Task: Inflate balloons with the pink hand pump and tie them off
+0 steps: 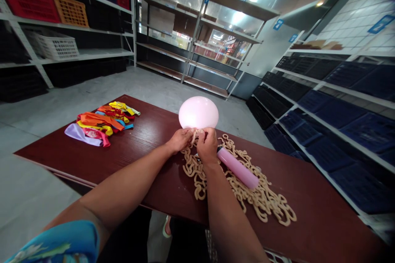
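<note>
Pink balloon (pixel 198 111): it is at 12 o'clock from the two hands, just above the dark red table (pixel 148 164), and its lower end is in their grip.
Left hand (pixel 182 139): the fingers are closed in a pinch at the bottom of the balloon; no clear gap is seen between thumb and fingers.
Right hand (pixel 207 144): also closed in a pinch, just beside the left one, with the thumb near the balloon's underside.
Neck: a small pale strip, which seems to be the balloon's neck, shows between the fingertips; the rest of it is covered by the fingers, so I cannot tell if it is knotted.
Pink cylinder (pixel 237 167): it lies at 4 o'clock from the hands; its dark end is partly hidden behind the right hand.
Beige curled pieces (pixel 274 203): heaped from 4 to 6 o'clock, under and around the cylinder; the right forearm covers some of them.
Flat balloons (pixel 98 122): a colourful pile at 9 o'clock, where the overlapping makes single ones difficult to count.
Blue sleeve (pixel 61 240): at 7 o'clock, cut by the picture's edge.
Balloon's look: inflated, pale pink, smooth and rounded, wider than tall in this view.
</note>
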Action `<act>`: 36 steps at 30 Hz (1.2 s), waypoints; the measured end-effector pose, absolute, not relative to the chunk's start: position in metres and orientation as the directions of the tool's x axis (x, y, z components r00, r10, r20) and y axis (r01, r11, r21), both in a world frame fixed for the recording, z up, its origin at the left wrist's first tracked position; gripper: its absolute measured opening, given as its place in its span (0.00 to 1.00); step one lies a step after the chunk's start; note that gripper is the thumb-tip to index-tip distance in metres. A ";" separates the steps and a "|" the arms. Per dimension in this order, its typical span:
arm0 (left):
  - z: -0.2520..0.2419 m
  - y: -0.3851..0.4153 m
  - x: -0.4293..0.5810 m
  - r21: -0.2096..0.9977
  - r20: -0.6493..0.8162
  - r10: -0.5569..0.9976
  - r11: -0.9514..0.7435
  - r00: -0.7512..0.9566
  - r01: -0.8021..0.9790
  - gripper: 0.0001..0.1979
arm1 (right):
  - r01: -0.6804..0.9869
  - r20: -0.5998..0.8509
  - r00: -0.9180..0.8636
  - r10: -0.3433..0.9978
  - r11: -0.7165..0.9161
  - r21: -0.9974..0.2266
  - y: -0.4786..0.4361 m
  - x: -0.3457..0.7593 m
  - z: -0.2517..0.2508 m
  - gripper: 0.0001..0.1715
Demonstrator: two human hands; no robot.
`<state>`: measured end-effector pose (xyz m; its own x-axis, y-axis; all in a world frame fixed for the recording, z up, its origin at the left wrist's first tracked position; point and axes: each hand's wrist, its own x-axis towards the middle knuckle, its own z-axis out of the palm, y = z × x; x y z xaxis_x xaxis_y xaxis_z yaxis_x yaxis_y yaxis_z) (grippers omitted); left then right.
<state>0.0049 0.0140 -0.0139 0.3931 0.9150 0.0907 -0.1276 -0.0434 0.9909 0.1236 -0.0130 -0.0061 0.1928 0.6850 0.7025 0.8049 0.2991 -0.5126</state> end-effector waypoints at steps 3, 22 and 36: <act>-0.013 0.012 0.006 0.989 0.061 0.875 0.012 0.480 -0.148 0.22 | 0.818 0.719 0.242 0.651 0.262 -0.512 -0.011 0.127 -0.007 0.04; 0.000 0.000 0.001 0.978 0.030 0.670 0.134 0.741 -0.160 0.19 | 0.690 0.589 0.403 0.700 0.190 -0.699 -0.004 0.135 -0.013 0.09; -0.016 0.021 -0.004 0.986 -0.070 0.969 0.104 0.237 -0.133 0.21 | 0.800 0.754 0.155 0.639 0.367 -0.475 0.000 0.123 -0.024 0.05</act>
<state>-0.0041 0.0209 -0.0163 0.2370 0.9690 -0.0701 -0.1331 0.1039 0.9856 0.1231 -0.0003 -0.0237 0.1546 0.6389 0.7536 0.7999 0.3667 -0.4750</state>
